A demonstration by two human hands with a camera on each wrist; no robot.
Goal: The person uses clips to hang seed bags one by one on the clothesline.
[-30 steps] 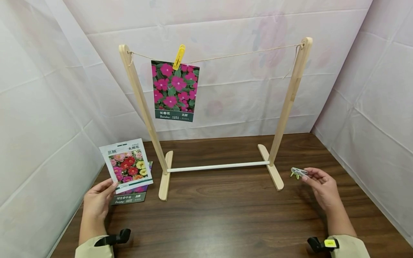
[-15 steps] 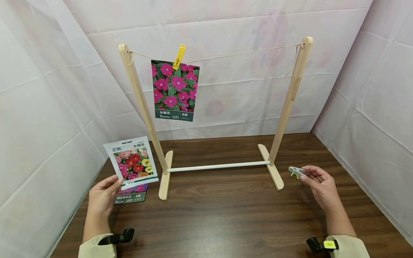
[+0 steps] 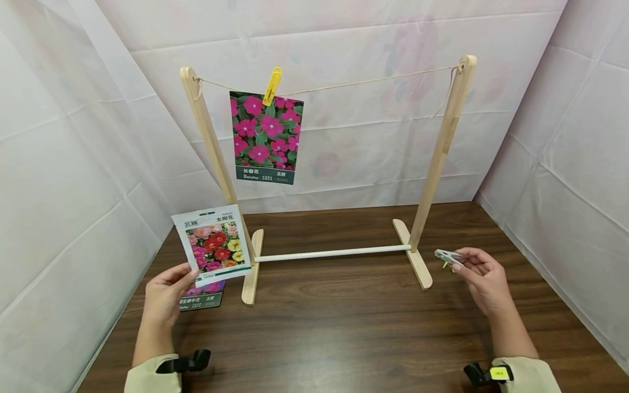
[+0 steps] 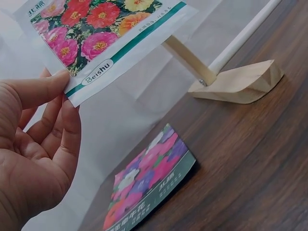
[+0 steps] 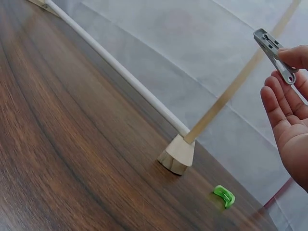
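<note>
My left hand (image 3: 166,297) pinches the lower corner of a white seed packet (image 3: 213,245) printed with mixed flowers, held upright just left of the wooden rack's left foot (image 3: 252,267); the left wrist view shows thumb and fingers on that seed packet (image 4: 103,31). Under it a second, dark seed packet (image 3: 202,295) lies flat on the table, the same dark packet (image 4: 149,185) seen close in the wrist view. My right hand (image 3: 479,275) pinches a grey clothespin (image 3: 446,255) right of the rack; the grey clothespin (image 5: 274,55) sits between thumb and fingers.
A wooden rack (image 3: 442,147) carries a string (image 3: 363,82) with a pink-flower packet (image 3: 265,139) hung by a yellow clothespin (image 3: 271,86). A green clothespin (image 5: 224,195) lies on the brown table (image 3: 344,327) by the right foot. White cloth walls close in on three sides.
My left hand has lifted the white packet up and to the right, toward the rack's left post. The right hand with the grey clothespin has risen slightly and shifted left.
</note>
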